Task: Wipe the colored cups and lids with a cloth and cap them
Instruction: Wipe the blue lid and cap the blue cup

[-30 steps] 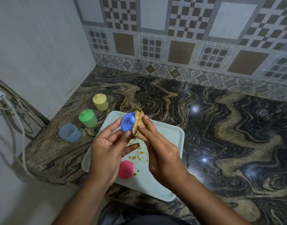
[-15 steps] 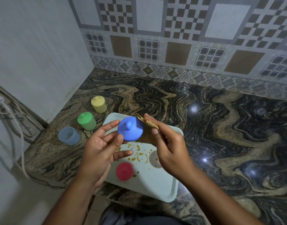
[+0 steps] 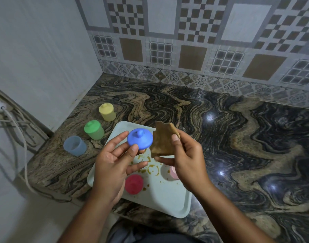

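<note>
1. At the far left of the table [image 3: 237, 137], the blue cup [image 3: 74, 146] stands open with no lid, well apart from both hands.
2. Just right of it, the green cup [image 3: 94, 129] and, behind that, the yellow cup [image 3: 107, 112] each carry a lid of their own colour. These 2 look finished.
3. The left hand [image 3: 111, 165] holds the blue lid [image 3: 140, 141] knob-up above the tray [image 3: 167, 199]. Its fingers [image 3: 122, 135] are curled round the lid's rim, with the thumb pressed on the near edge.
4. Just beside the lid's right edge hangs the brown cloth [image 3: 163, 141], pinched between the thumb and fingers of the right hand [image 3: 188, 160]. Whether cloth and lid touch cannot be told.
5. Below the hands, a red piece [image 3: 134, 184] sits on the tray by the left wrist, and a pink piece [image 3: 173, 172] is partly hidden behind the right hand. Cup or lid, neither can be told. Brown smears mark the tray between them.
6. The task seems roughly halfway: 2 cups are capped and 1 lid is in hand. The blue lid has yet to go onto the blue cup, which lies left of and beyond the left hand. The red and pink pieces appear to remain for wiping.
</note>
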Demonstrator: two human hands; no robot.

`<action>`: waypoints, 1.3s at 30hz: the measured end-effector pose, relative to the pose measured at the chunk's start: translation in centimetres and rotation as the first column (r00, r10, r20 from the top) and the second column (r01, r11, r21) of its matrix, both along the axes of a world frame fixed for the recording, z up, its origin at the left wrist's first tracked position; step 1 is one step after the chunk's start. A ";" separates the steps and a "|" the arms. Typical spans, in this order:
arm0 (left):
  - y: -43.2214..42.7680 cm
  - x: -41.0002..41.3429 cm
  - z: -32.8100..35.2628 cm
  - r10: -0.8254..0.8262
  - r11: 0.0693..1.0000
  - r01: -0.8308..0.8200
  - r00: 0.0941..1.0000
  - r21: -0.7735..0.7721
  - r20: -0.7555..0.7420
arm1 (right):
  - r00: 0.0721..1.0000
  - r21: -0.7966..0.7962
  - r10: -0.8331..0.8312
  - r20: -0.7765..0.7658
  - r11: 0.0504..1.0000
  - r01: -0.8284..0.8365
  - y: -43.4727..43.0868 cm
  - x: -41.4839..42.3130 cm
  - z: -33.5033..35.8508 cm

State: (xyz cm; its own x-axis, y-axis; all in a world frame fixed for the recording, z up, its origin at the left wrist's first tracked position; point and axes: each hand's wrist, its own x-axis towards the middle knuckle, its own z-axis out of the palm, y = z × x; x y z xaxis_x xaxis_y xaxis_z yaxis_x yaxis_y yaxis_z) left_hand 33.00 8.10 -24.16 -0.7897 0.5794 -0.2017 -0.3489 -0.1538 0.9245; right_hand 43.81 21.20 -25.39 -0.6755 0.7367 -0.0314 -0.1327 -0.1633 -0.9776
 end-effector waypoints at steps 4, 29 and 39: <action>0.1 0.2 -0.1 -0.031 0.999 0.031 0.999 -0.008 0.029 | 1.000 0.417 0.006 -0.022 0.909 0.004 0.6 0.3 -0.5; -0.5 -0.3 1.1 -0.160 0.987 0.160 0.987 0.004 -0.023 | 0.999 0.445 0.001 0.035 0.895 -0.016 2.2 0.5 -1.3; 1.2 2.3 0.0 0.010 1.000 -0.010 1.000 0.025 0.010 | 0.995 0.306 0.076 -0.061 0.951 -0.054 -1.1 0.9 -0.9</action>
